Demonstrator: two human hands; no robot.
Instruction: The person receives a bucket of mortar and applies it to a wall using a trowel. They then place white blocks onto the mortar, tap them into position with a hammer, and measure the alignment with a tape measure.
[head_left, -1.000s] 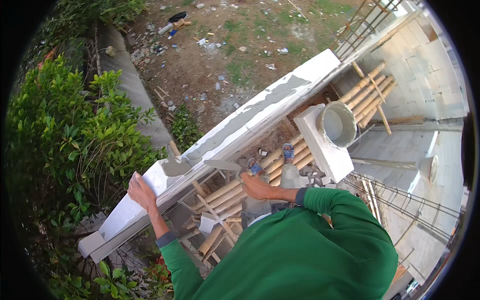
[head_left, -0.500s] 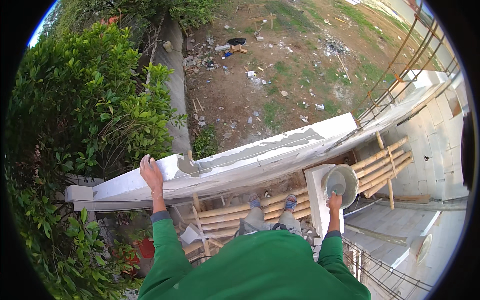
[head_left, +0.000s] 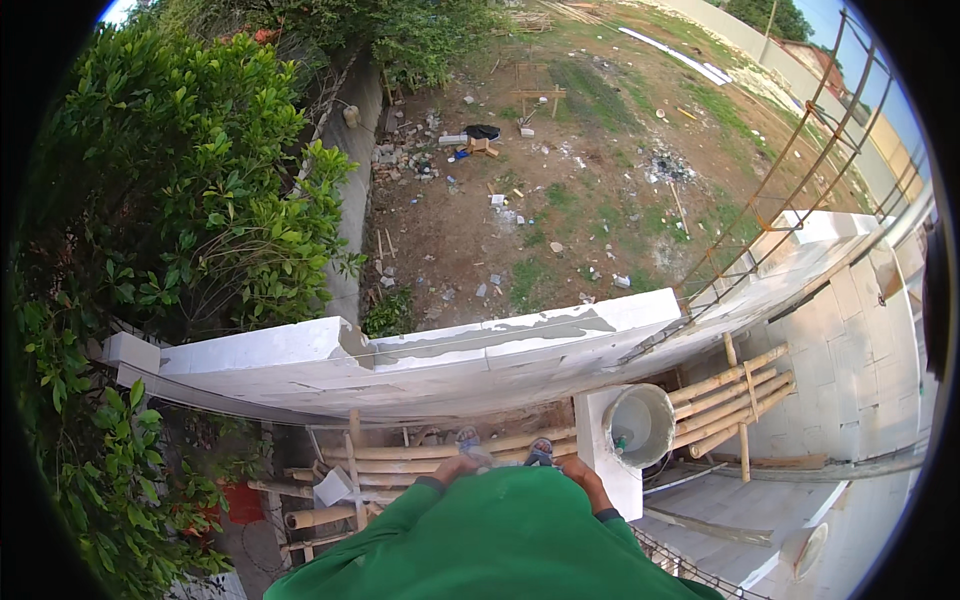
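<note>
Presumably for easy reach, the mortar-stained bucket (head_left: 656, 420) is stood on a white block (head_left: 625, 490) at four o'clock, near the right hand (head_left: 588, 484), held like the left hand (head_left: 456, 469) close to the green shirt (head_left: 510, 535), their fingers' pose impossible to tell.

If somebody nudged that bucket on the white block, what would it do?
The bucket would probably keep its shape, as it looks evenly round. A sideways push might topple it, since the white block beneath looks narrow. What looks like grey residue inside could make it somewhat heavier than bare.
</note>
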